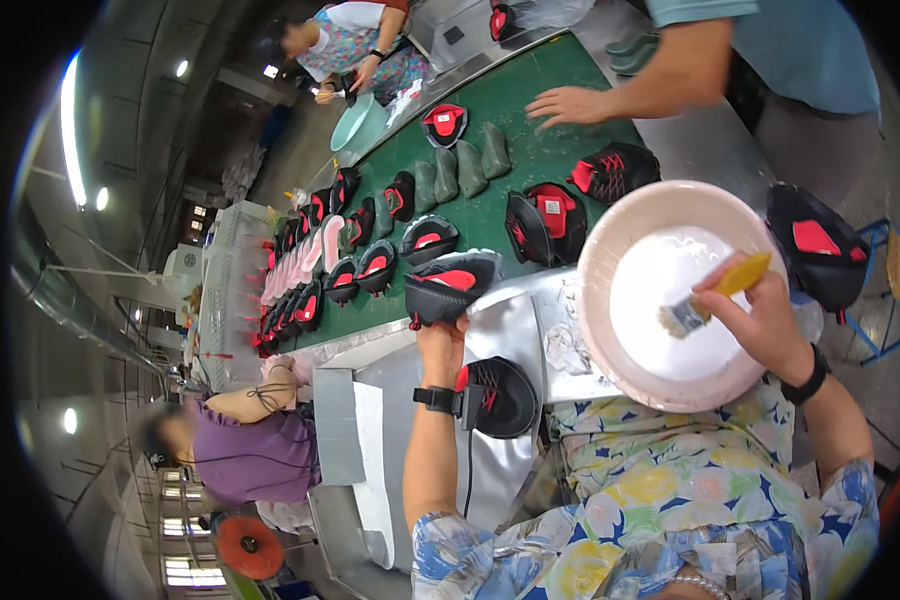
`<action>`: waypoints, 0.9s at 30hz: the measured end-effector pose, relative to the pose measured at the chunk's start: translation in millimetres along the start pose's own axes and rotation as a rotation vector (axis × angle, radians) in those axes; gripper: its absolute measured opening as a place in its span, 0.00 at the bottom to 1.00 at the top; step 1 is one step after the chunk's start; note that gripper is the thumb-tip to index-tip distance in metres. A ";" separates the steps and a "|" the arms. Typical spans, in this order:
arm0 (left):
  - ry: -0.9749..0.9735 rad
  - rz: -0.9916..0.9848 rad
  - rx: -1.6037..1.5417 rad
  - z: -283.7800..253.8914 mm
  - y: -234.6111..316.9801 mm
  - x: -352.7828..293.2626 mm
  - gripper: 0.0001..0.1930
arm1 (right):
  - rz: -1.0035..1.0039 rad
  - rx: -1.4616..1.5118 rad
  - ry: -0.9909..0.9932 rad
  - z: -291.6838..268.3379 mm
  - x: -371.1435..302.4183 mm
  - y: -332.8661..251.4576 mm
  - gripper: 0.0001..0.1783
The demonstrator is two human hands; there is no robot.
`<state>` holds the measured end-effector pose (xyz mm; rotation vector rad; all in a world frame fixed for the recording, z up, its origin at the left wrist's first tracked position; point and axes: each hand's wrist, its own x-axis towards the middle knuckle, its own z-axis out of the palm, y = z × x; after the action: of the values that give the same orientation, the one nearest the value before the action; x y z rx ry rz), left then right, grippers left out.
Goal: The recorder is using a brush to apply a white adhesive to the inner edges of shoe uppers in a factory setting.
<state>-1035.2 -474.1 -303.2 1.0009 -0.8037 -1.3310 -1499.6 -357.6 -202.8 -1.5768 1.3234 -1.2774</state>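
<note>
Green conveyor belt [530, 160] beyond; left hand [442, 338] fingers gripping black-red shoe upper [448, 285], right hand [765, 320] fingers clasping yellow brush [715, 295] over pink basin [610, 240].

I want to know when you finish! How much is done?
Done: rows of black-and-red shoe uppers lie on the green belt. In hand: the left hand holds one upper, while the right hand dips a yellow brush into the pink bowl. Left: another upper waits nearby.
</note>
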 end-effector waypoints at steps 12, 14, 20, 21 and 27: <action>0.206 -0.177 -0.260 9.0 -80.7 191.2 0.20 | 0.278 0.008 -0.061 -6.3 8.5 13.8 0.07; 0.292 -0.239 0.030 -26.0 -91.9 207.1 0.23 | 0.271 -0.005 -0.075 -6.4 11.5 13.7 0.06; 0.373 0.340 0.718 42.8 -91.8 159.1 0.31 | 0.328 0.001 0.014 -18.8 4.1 31.7 0.06; 0.185 0.335 0.806 84.5 -77.5 128.8 0.39 | 0.320 0.024 0.028 -20.5 2.6 30.2 0.06; 0.115 0.402 1.264 148.9 -135.3 89.8 0.52 | 0.166 -0.039 -0.069 -12.8 -1.4 12.4 0.07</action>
<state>-1215.5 -576.7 -377.2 1.7103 -1.7082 -0.2940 -1515.3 -358.1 -211.4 -1.4898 1.4115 -1.0926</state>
